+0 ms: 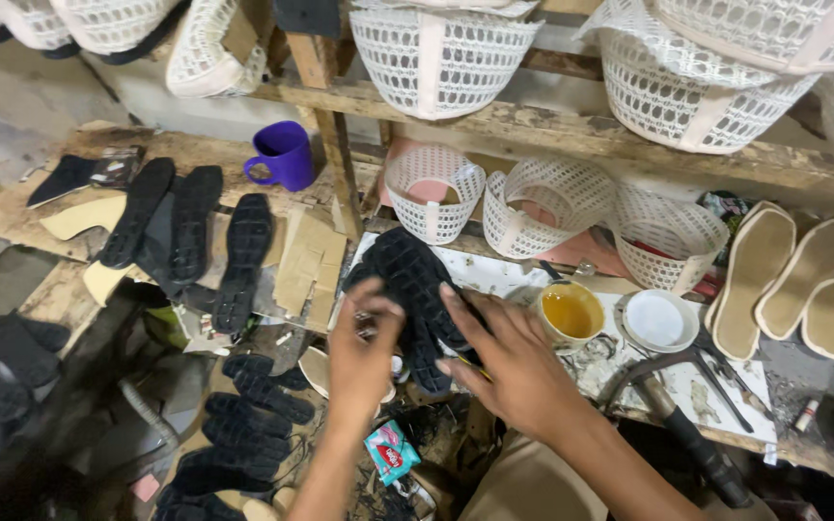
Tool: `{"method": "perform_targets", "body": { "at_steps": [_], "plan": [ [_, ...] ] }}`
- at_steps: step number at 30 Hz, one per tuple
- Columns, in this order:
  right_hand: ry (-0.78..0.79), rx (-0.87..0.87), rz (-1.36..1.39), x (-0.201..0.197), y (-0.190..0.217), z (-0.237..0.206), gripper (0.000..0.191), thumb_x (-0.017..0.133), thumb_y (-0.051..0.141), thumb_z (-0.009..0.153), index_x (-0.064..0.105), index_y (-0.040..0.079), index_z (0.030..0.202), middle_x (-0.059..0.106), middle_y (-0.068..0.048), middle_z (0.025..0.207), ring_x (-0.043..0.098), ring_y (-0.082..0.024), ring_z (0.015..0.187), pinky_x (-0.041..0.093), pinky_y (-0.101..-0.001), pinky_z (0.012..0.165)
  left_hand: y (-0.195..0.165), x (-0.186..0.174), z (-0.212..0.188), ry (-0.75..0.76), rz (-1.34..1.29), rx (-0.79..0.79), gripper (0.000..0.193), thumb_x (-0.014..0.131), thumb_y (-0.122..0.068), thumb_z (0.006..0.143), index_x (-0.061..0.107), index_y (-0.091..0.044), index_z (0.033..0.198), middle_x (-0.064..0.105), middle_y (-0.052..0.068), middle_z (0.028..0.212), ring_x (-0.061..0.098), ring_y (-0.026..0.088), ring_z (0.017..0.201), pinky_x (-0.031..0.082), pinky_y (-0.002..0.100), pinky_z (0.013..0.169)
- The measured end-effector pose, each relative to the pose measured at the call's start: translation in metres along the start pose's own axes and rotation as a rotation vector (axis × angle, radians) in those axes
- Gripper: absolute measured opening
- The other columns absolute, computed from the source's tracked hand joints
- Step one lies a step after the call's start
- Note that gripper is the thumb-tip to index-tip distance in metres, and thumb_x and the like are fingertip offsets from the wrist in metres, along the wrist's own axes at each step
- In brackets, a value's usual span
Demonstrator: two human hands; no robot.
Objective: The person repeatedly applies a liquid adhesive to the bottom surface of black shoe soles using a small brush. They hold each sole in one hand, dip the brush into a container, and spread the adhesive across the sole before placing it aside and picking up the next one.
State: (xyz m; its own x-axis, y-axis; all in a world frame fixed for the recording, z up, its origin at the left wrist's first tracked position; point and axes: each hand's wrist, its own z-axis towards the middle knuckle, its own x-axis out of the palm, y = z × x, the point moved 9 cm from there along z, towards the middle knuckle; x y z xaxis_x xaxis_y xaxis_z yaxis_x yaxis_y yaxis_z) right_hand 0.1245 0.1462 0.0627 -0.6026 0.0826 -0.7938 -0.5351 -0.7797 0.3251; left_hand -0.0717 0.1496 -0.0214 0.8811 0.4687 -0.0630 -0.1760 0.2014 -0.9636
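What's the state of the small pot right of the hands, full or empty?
Partly full. The small pot stands upright on the bench, lid off, with amber-yellow liquid visible inside, below its rim. The white lid lies beside it.

Dim, warm light; lower left corner blurred and dark, edges bowed.

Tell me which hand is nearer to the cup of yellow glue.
Right. The right hand lies on the black soles, just left of the cup of yellow glue, nearly touching it. The left hand is further left, beyond the soles.
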Motion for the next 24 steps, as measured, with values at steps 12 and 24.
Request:
{"method": "perform_targets", "body": {
  "at_steps": [12, 24],
  "plan": [
    [0.013, 0.026, 0.256, -0.02, 0.026, -0.014, 0.072, 0.074, 0.014, 0.09, 0.043, 0.005, 0.154, 0.07, -0.014, 0.127, 0.063, -0.031, 0.118, 0.045, -0.0428, 0.103, 0.017, 0.039, -0.049, 0.025, -0.621, -0.737, 0.05, 0.063, -0.02, 0.09, 0.051, -0.008, 0.137, 0.074, 0.001, 0.111, 0.07, 0.017, 0.102, 0.059, 0.038, 0.084],
    [0.268, 0.407, -0.428, -0.02, -0.119, -0.044, 0.05, 0.059, 0.05, 0.089, 0.071, 0.02, 0.127, 0.031, -0.012, 0.162, 0.015, -0.046, 0.147, 0.019, -0.0741, 0.103, -0.006, 0.034, -0.062, 0.111, -0.406, -0.673, 0.049, 0.068, -0.01, 0.087, 0.055, -0.012, 0.134, 0.075, 0.003, 0.109, 0.065, 0.012, 0.087, 0.048, 0.029, 0.067]
  ]
}}
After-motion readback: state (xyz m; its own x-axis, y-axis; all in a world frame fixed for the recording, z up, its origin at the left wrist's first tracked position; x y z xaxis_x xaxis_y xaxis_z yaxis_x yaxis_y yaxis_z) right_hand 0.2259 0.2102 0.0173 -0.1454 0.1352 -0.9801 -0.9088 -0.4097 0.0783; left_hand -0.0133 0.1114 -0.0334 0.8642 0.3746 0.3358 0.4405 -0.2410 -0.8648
